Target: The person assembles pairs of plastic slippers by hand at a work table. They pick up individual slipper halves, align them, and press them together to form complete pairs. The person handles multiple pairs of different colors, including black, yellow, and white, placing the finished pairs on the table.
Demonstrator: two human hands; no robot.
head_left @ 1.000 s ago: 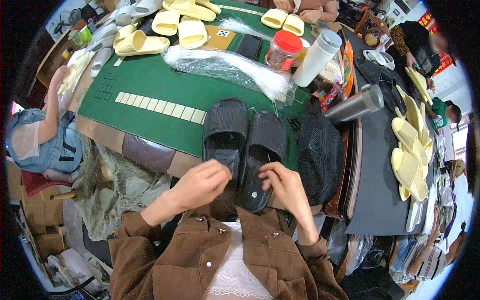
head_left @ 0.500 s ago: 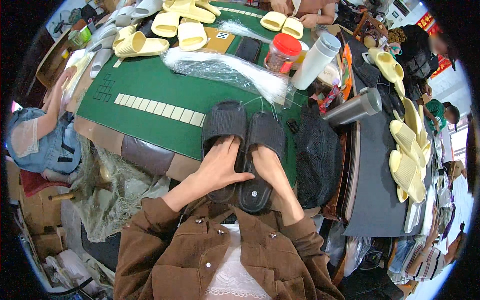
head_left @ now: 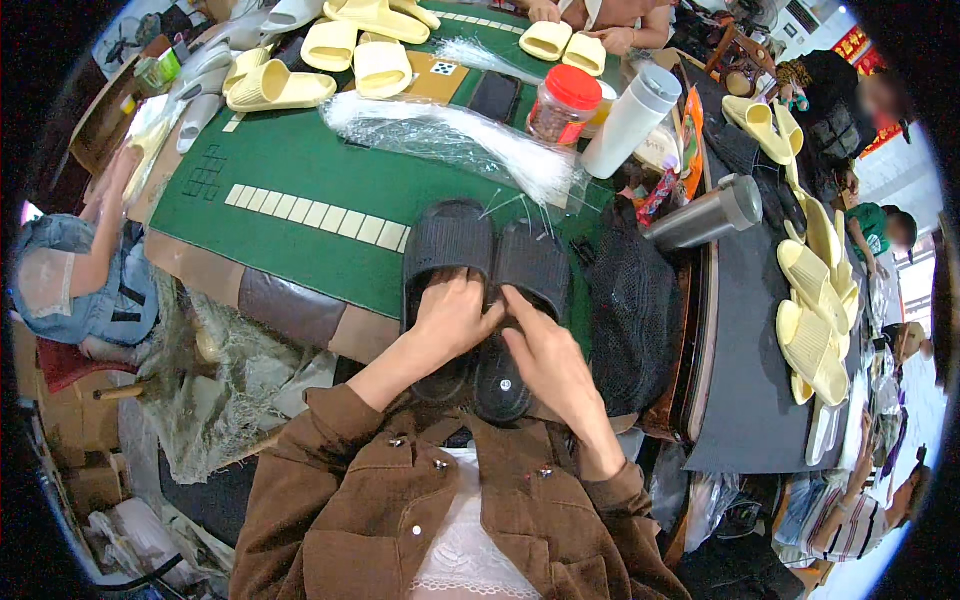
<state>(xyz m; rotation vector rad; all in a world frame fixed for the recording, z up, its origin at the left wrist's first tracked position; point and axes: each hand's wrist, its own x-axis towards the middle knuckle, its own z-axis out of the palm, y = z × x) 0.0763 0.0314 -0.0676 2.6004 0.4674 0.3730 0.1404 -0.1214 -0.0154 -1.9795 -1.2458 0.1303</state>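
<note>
Side by side at the table's near edge lie two black slides, the left slide and the right slide, with ribbed straps and toes pointing away from me. The fingers of my left hand reach into the left slide's opening and curl there, tips hidden by the strap; its thumb points to the gap between the slides. My right hand is over the right slide, its fingers drawn together at the strap's inner edge, beside my left thumb. Anything pinched there is too small to make out. A small white round spot marks the right heel.
Beyond the toes lies a bundle of clear plastic strands. A red-lidded jar, a white bottle, a steel tumbler and a black mesh bag stand close on the right. Cream slides line the grey side table.
My right hand has come out of the right slide's opening and moved to its inner strap edge. My left hand has curled its fingers and brought its thumb up toward the gap.
</note>
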